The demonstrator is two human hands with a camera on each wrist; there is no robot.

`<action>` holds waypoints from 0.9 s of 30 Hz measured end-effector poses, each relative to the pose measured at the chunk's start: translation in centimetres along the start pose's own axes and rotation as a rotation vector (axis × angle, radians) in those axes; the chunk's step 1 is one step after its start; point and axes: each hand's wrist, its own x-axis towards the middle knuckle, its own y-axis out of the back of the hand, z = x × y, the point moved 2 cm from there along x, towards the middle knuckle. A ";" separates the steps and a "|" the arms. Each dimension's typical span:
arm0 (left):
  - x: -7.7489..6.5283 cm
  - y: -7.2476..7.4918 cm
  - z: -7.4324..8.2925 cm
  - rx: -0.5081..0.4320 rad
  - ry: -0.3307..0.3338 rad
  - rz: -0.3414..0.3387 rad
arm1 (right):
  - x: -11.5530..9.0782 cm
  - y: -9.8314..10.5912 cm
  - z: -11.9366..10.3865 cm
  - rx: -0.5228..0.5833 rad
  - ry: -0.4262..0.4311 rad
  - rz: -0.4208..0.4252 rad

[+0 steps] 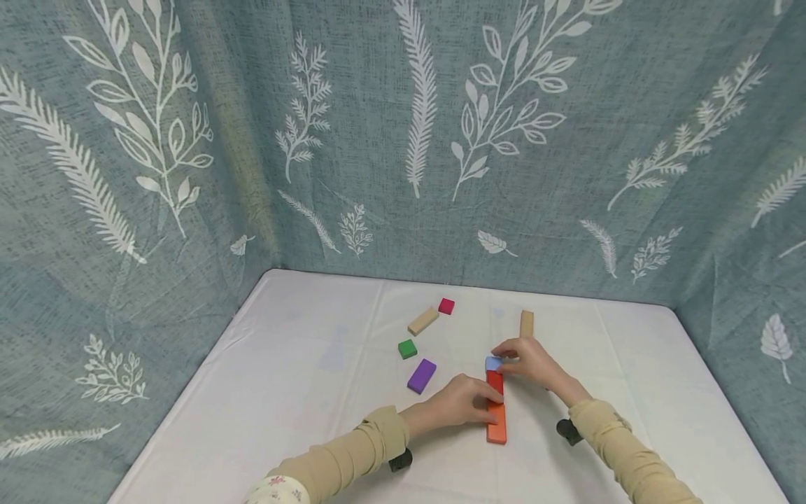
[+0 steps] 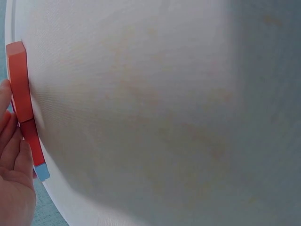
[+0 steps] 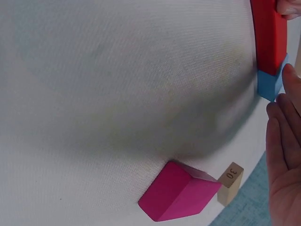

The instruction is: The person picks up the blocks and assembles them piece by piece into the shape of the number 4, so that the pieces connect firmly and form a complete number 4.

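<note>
A red block (image 1: 495,382) lies in a row between an orange block (image 1: 497,430) at the near end and a light blue block (image 1: 493,364) at the far end. My left hand (image 1: 464,401) reaches in from the left, its fingers at the red block and its thumb on the orange one; part of both is covered. At the row's far end my right hand (image 1: 532,360) pinches the light blue block, with the thumb and fingertips against it in the right wrist view. A magenta block (image 3: 176,193) lies near that hand and is mostly hidden in the head view.
Left of the row lie a purple block (image 1: 422,376), a green block (image 1: 407,349), a plain wooden block (image 1: 423,321) and a small crimson block (image 1: 446,306). Beyond my right hand lies a wooden block (image 1: 527,323) marked 30. A patterned curtain (image 1: 378,140) borders the white table (image 1: 302,336).
</note>
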 end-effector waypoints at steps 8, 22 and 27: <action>0.1 0.0 0.0 0.005 -0.011 0.001 | -0.6 0.5 -0.2 0.053 -0.012 0.057; 0.3 -0.1 0.0 0.010 0.010 -0.012 | -2.9 1.1 -0.1 0.036 -0.055 0.201; 0.3 -0.1 -0.1 0.004 0.026 -0.024 | -4.0 1.8 0.2 0.014 -0.094 0.255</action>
